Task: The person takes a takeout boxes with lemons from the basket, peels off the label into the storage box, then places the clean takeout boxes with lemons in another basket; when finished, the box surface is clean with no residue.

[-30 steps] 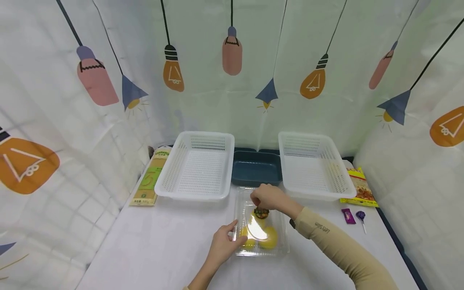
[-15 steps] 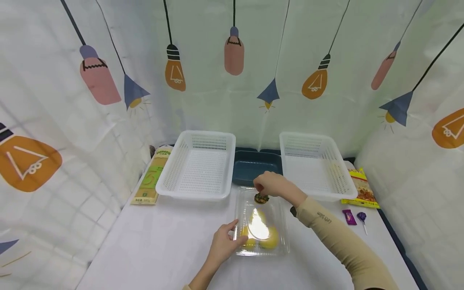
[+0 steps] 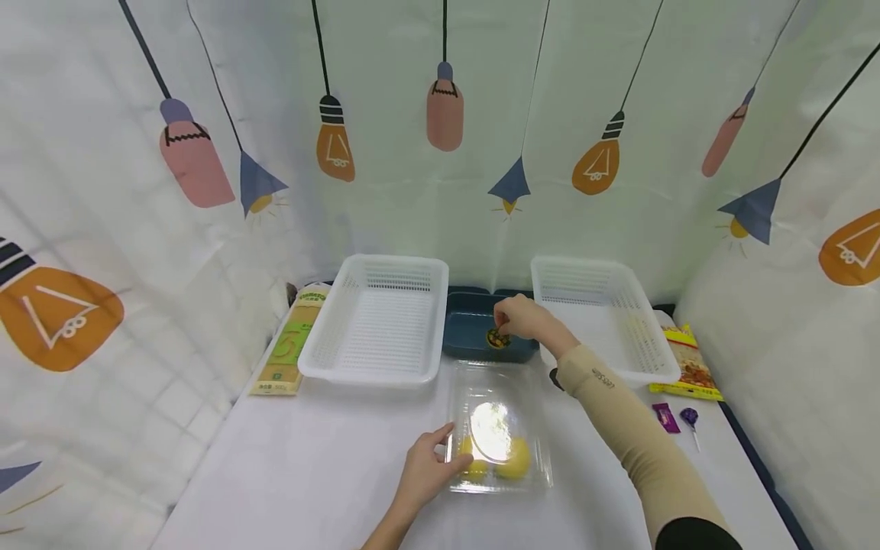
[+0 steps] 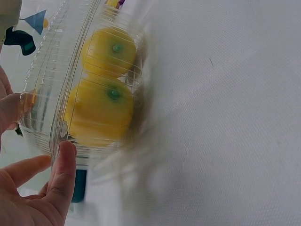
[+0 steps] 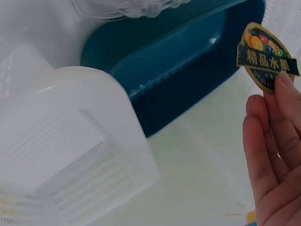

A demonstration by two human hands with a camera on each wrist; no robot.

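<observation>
While busy farther back with the other, pinches the left rim of a clear, ridged, rectangular plastic box (image 3: 532, 412) between thumb and fingers of the left hand (image 3: 425, 466), probably to steady so light a shell against sliding. Sits midway between left and right edges of the white-cloth-covered table (image 3: 309, 473). Encloses at least two round yellow fruits (image 4: 99, 113), likely to check rolling.

Toward the table's right edge, shows a purple-wrapped candy (image 3: 665, 418) beside a purple lollipop (image 3: 690, 417), apparently out of the way.

Beyond the box, pinches a dark green and gold oval label (image 5: 263, 61) between thumb and fingertips of the right hand (image 3: 525, 319), by the lower edge only, seemingly to leave the printed face uncovered. Hangs over the right half of a dark teal rectangular tray (image 3: 467, 352); touching or not, cannot tell.

Along the table's far edge, flanking the tray, has a white perforated plastic basket on the left (image 3: 385, 321) and another on the right (image 3: 639, 374), hollows upward, perhaps for easy reach. At the far left and right corners, tucked outside the baskets, has a long green-and-tan packet (image 3: 289, 344) and a yellow packet (image 3: 687, 363), leaving the middle for handwork.
</observation>
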